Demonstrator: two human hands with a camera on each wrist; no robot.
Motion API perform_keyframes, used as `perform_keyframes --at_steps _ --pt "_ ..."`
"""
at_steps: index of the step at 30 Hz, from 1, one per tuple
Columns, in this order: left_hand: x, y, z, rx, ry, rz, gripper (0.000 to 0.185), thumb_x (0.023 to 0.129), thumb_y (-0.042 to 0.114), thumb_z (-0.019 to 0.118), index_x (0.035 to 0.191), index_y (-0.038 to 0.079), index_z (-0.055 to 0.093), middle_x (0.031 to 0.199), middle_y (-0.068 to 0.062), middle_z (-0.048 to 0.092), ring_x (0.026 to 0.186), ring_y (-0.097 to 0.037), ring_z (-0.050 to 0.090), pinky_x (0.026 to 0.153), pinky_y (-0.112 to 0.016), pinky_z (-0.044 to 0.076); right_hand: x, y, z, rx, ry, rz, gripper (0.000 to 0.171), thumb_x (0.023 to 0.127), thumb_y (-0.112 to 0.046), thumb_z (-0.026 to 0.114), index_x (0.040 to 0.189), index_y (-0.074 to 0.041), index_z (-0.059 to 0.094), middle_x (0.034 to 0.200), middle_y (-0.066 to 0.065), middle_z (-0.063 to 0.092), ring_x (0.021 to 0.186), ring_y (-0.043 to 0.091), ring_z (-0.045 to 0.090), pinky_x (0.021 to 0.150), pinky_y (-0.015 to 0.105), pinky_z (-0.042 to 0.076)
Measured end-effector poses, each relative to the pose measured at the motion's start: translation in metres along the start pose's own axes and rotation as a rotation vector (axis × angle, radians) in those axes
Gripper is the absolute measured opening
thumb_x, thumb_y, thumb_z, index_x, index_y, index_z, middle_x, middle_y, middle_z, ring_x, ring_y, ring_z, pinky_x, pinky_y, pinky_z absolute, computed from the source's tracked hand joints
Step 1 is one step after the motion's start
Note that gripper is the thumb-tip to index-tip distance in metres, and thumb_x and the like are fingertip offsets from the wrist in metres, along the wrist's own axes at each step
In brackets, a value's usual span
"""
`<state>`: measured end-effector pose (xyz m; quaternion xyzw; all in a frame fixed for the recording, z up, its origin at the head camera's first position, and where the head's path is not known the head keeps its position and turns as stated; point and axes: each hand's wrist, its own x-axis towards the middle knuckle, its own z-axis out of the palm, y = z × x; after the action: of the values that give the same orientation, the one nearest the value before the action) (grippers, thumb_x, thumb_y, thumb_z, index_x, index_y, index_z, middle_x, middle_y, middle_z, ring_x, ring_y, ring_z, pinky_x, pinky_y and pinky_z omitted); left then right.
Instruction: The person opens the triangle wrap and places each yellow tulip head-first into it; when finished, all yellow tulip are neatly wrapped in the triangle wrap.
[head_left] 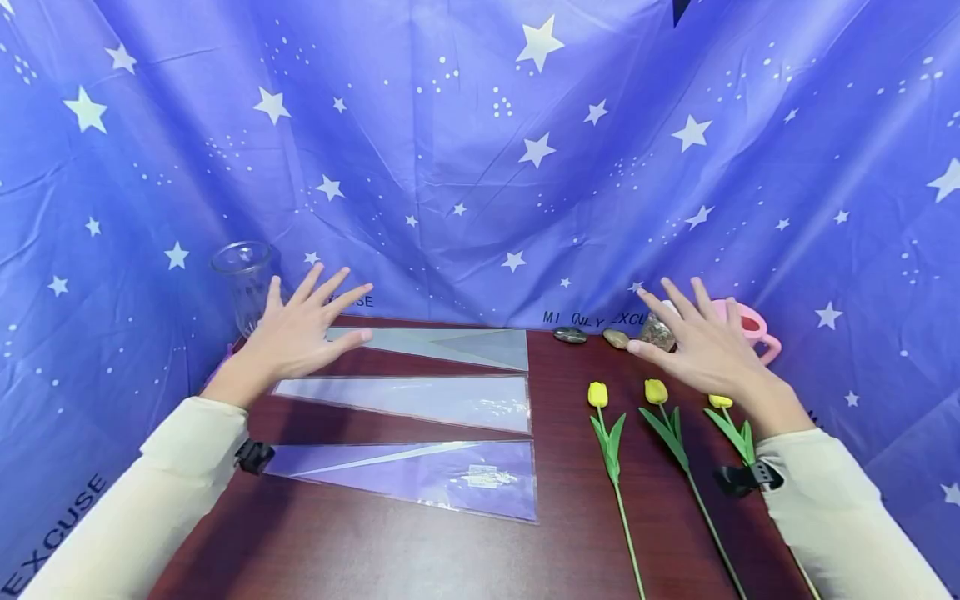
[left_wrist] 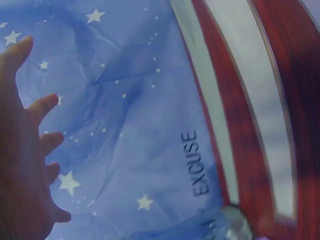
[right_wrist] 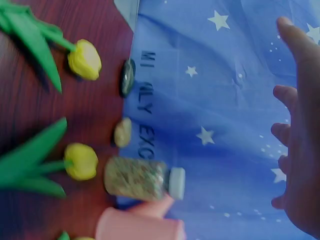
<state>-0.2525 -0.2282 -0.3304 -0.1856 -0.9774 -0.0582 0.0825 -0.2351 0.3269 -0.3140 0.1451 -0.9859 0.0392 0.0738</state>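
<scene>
a clear glass jar (head_left: pixel 243 279) stands at the back left corner of the desk (head_left: pixel 375 558), nothing visible inside it. at the back right, a small bottle (right_wrist: pixel 137 178) filled with fine gravel lies on its side against the starry blue cloth (head_left: pixel 480 150), with a pink watering can (head_left: pixel 750 327) just beside it and two pebbles (head_left: pixel 592 336) to its left.

the left hand (head_left: pixel 300 333) hovers with its grip wide, fingers spread and straight, holding nothing; its fingertips are over the narrow end of the farthest clear cone sleeve (head_left: pixel 450 346). the right hand (head_left: pixel 697 342) is likewise spread flat and empty, above the gravel bottle and the heads of the tulips.

three transparent cone sleeves lie flat in a row on the left half of the desk, wide ends toward the middle; the middle one (head_left: pixel 427 400) and the nearest (head_left: pixel 450 479) are untouched. three yellow tulips (head_left: pixel 611 433) with green leaves lie side by side on the right half, blooms toward the back.
</scene>
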Motion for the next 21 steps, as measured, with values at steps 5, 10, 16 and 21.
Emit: perform_keyframes --at_steps 5,10,16,21 --pt "0.021 0.008 0.025 -0.078 0.025 0.032 0.068 0.1 0.062 0.05 0.16 0.034 0.036 0.172 -0.007 0.026 0.161 -0.038 0.012 0.12 -0.078 0.002 0.018 -0.011 0.025 0.141 0.0 -0.018 0.079 0.1 -0.062 0.053 0.165 -0.027 0.026 0.169 0.019 0.029 0.157 0.052 0.013 0.115 0.081 0.011" --pt "0.042 0.025 0.053 -0.179 0.06 0.09 0.057 0.099 0.044 0.06 0.151 0.022 0.053 0.163 -0.011 0.043 0.157 -0.039 0.027 0.122 -0.072 0.016 0.042 -0.029 0.058 0.285 0.025 -0.075 0.068 0.103 -0.054 0.053 0.161 -0.02 0.036 0.163 0.016 0.04 0.153 0.045 0.03 0.118 0.072 0.023" --pt "0.07 0.047 0.09 -0.363 0.05 0.048 0.05 0.099 0.036 0.06 0.145 0.018 0.058 0.156 -0.012 0.051 0.148 -0.038 0.041 0.119 -0.067 0.028 0.07 -0.051 0.098 0.426 -0.028 -0.057 0.064 0.105 -0.047 0.054 0.158 -0.015 0.04 0.16 0.019 0.043 0.149 0.044 0.035 0.119 0.068 0.027" --pt "0.088 0.063 0.119 -0.551 0.023 -0.01 0.044 0.099 0.025 0.062 0.142 0.016 0.062 0.153 -0.015 0.054 0.145 -0.039 0.045 0.121 -0.061 0.031 0.089 -0.065 0.134 0.552 -0.051 -0.014 0.055 0.104 -0.034 0.058 0.151 -0.007 0.048 0.146 0.024 0.055 0.139 0.044 0.049 0.115 0.062 0.038"
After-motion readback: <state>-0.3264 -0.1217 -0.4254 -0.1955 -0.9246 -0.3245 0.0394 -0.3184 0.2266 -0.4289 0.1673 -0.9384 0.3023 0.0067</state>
